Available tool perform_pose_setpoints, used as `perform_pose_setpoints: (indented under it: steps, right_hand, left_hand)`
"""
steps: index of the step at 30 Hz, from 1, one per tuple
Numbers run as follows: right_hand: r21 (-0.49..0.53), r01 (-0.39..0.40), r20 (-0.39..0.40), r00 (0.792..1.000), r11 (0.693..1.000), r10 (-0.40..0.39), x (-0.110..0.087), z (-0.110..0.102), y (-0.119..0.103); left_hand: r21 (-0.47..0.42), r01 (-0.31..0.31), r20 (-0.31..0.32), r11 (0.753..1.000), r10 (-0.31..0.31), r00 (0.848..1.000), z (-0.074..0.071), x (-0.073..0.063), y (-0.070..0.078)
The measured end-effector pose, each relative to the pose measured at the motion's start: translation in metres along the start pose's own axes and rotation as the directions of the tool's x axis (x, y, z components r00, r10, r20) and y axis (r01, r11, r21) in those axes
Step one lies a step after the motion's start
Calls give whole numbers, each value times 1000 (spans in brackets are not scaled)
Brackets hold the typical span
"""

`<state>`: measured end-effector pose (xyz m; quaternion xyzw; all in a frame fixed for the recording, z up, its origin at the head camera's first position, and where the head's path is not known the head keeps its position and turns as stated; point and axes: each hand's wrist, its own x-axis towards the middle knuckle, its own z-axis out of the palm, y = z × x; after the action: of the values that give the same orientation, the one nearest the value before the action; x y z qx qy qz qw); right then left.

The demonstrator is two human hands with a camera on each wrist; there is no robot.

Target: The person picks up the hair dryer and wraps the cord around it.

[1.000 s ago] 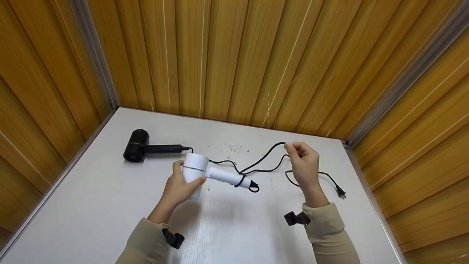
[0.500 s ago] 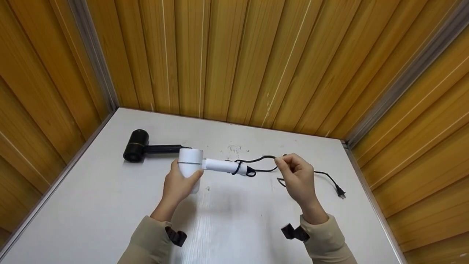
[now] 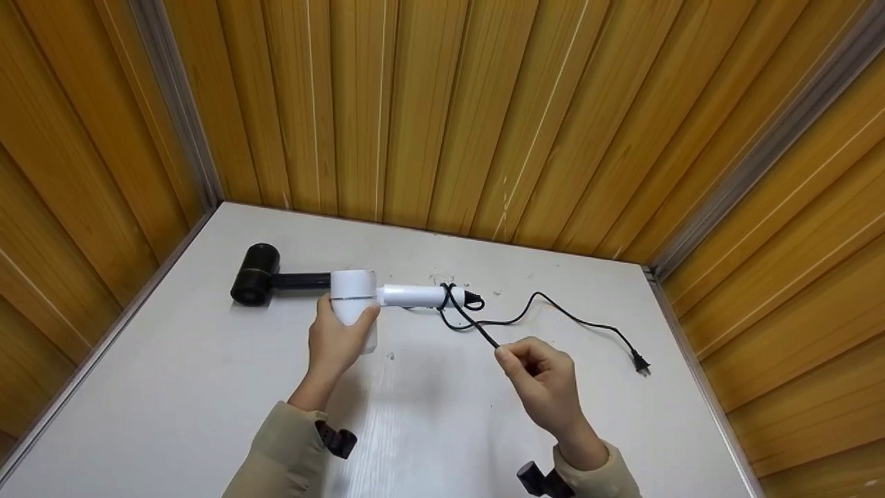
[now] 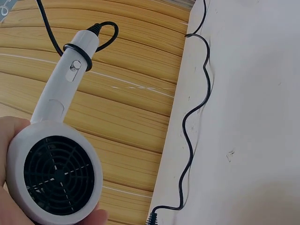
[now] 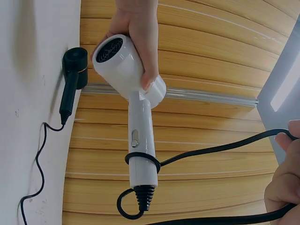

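Wood-patterned panels stand behind and on both sides of a pale table. Held up over that table is one white hair dryer, gripped by the left hand: the thumb presses one side of the barrel and fingers wrap the other, spread as wide as the barrel is thick. The right hand, to the right of the white hair dryer and nearer the person, pinches a black cord between thumb and index finger, their tips closed together on it.

From that pinch the cord runs to the white hair dryer's handle and circles it once near the end; past this ring, one small loop leaves the black end sleeve. One slide switch sits on the handle, and one round dark grille fills an end of the barrel; any marking on the switch is too small to read.

One black hair dryer lies on the table left of the white hair dryer, which hides its handle's end in the head view. That makes two dryers. One two-pronged plug lies well to the white hair dryer's right, ending a wavy length of cord.
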<state>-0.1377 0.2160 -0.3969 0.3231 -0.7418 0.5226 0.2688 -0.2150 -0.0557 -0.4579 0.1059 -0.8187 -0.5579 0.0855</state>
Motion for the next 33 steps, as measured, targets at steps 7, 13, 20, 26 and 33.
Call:
perform_pose_setpoints:
  steps: [7, 13, 20, 26, 33]
  right_hand:
    - [9, -51, 47, 998, 999, 51, -16, 12, 0]
    - [30, -76, 110, 991, 997, 73, -29, 20, 10]
    - [-1, -210, 152, 966, 978, 208, -41, 33, 13]
    - [-11, -225, 185, 957, 974, 223, -49, 44, 22]
    - [-1, -343, 234, 913, 939, 334, -59, 51, 38]
  left_hand:
    - [-34, 24, -5, 999, -24, 1000, 0, 4, 1]
    - [-62, 50, -10, 997, -51, 999, 0, 7, 1]
    - [-77, 60, -27, 995, -62, 998, 1, 8, 1]
    - [-114, 85, 2, 990, -85, 996, 2, 10, 3]
    - [-165, 118, 26, 979, -115, 993, 1, 10, 7]
